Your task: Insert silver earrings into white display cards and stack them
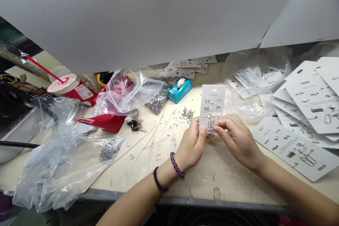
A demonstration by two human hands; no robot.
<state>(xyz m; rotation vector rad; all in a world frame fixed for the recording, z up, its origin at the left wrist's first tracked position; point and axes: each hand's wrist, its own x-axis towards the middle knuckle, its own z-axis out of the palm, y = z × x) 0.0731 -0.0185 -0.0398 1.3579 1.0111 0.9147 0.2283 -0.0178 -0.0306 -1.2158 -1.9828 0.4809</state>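
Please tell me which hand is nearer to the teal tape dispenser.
Left. The left hand sits below the teal tape dispenser, slightly right; the right hand sits farther right.

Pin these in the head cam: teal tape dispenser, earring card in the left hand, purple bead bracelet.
Teal tape dispenser point(178, 93), head view, on its teal base.
Earring card point(212, 100), head view, on the card's white face.
Purple bead bracelet point(176, 165), head view, on the beads.

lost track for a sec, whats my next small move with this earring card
Probably hold the card steady in your left hand and press with your right fingertips at its lower rows, since they pinch low on the card while your left thumb braces its edge.
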